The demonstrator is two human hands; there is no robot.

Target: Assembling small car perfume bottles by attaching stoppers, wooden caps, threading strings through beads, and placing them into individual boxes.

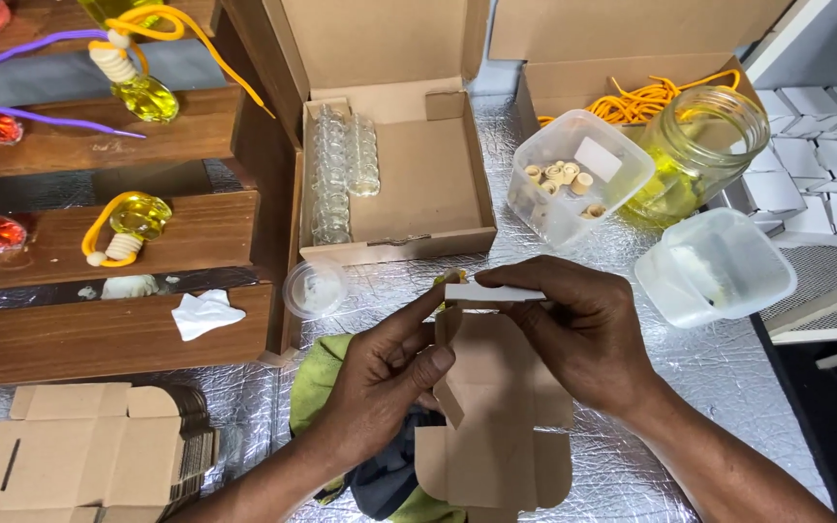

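Note:
My left hand (387, 373) and my right hand (578, 329) meet over the foil-covered table (690, 378). Together they hold a small white box (492, 292) pinched at its two ends, with a bit of yellow showing just behind it. Under the hands lies an unfolded brown cardboard box blank (501, 426), and the left thumb rests against its flap. A green and dark cloth (326, 378) lies beneath the left wrist.
An open cardboard box (438, 165) holds several small clear glass bottles (338, 169). A tub of wooden caps (573, 179), a jar of yellow liquid (699, 145), an empty tub (719, 266), a round lid (315, 288), wooden steps (147, 339) with filled bottles, flat box blanks (79, 450), white boxes (821, 160).

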